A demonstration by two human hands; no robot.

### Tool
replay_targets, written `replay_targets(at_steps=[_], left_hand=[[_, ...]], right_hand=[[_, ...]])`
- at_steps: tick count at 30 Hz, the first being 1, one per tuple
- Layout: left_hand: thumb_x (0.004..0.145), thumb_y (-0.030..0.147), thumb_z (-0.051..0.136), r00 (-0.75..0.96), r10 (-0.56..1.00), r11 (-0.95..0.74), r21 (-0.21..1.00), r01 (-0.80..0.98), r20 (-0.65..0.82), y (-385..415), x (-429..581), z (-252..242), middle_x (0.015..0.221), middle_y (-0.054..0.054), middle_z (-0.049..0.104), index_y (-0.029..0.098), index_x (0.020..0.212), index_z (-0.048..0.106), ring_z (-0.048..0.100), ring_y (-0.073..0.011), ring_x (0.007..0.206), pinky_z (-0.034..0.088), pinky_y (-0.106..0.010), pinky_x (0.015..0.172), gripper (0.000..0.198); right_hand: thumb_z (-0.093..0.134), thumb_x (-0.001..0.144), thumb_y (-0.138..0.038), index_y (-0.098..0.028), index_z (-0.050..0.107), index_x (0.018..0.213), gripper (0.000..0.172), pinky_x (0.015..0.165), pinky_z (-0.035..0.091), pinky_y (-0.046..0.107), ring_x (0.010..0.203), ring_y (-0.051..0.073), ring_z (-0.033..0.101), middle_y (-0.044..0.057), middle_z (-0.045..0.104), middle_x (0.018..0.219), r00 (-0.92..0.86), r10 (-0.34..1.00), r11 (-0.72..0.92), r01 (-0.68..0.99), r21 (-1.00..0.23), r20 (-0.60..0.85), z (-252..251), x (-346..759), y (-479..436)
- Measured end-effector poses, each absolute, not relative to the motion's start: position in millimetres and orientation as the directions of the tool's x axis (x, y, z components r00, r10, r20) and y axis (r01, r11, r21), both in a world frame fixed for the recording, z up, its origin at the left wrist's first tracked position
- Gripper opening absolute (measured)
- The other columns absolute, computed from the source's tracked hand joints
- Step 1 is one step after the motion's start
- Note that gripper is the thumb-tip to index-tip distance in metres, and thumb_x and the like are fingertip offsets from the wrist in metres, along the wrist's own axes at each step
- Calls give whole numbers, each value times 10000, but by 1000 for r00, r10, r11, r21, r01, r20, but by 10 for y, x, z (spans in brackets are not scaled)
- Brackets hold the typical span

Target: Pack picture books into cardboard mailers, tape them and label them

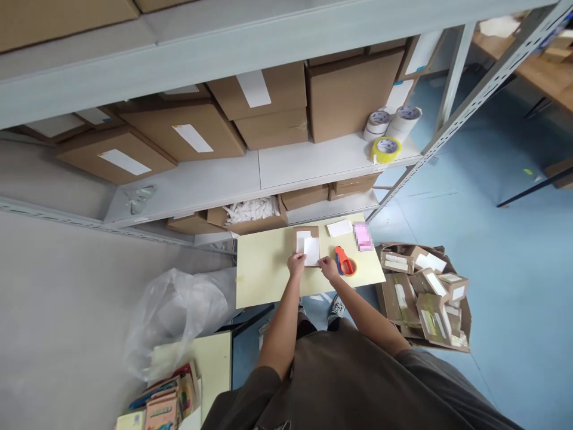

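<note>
A white paper label (pixel 312 251) lies over a small flat brown cardboard box (pixel 316 230) on the pale yellow table. At the label's lower left edge my left hand (pixel 296 264) is closed, pinching the paper. My right hand (pixel 329 267) is closed at the lower right corner of the label, with its fingertips pressed there. Another white patch (pixel 302 236) shows on the box beneath the label. Just right of my right hand sits an orange and blue tape dispenser (pixel 344 261) with a yellow-edged roll.
On the table (pixel 262 263) are white slips (pixel 339 228) and a blurred pink item (pixel 362 236). Shelves (pixel 304 164) ahead hold cartons (pixel 353 89) and tape rolls (pixel 385 149). A large carton of parcels (pixel 432 319) stands right; a plastic bag (pixel 179 310) lies left.
</note>
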State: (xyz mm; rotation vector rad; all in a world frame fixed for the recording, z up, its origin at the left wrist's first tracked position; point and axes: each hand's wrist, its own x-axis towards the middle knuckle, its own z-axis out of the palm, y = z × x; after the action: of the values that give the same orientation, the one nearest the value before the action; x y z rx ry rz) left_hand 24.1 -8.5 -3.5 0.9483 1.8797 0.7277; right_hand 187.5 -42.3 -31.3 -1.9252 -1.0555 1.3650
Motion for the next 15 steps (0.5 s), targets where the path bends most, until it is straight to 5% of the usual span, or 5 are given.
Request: replay_targets(at_steps=[3, 9, 15], left_hand=[[813, 293, 704, -322, 851, 522, 737, 429, -416, -51, 295, -22, 835, -46, 800, 236, 847, 819, 768, -251, 944, 559, -333, 893, 133], [829, 237, 732, -371, 836, 544, 696, 468, -405, -61, 357, -7, 872, -19, 796, 232, 1280, 742, 765, -226, 956, 544, -314, 944, 452], [871, 227, 713, -365, 832, 554, 664, 503, -418, -56, 344, -61, 903, -7, 790, 254, 1296, 659, 757, -205, 917, 528, -288, 892, 429]], right_hand=[[607, 853, -335, -213, 677, 760, 168, 658, 520, 280, 727, 213, 690, 49, 741, 749, 168, 845, -530, 386, -755, -508, -369, 1913, -319], [612, 866, -283, -195, 716, 775, 164, 587, 480, 245, 671, 189, 675, 51, 745, 736, 174, 847, -524, 436, -732, -503, -421, 1948, -307], [613, 890, -294, -185, 734, 808, 183, 610, 496, 258, 730, 207, 704, 75, 768, 804, 173, 838, -530, 487, -694, -518, -468, 1925, -319]])
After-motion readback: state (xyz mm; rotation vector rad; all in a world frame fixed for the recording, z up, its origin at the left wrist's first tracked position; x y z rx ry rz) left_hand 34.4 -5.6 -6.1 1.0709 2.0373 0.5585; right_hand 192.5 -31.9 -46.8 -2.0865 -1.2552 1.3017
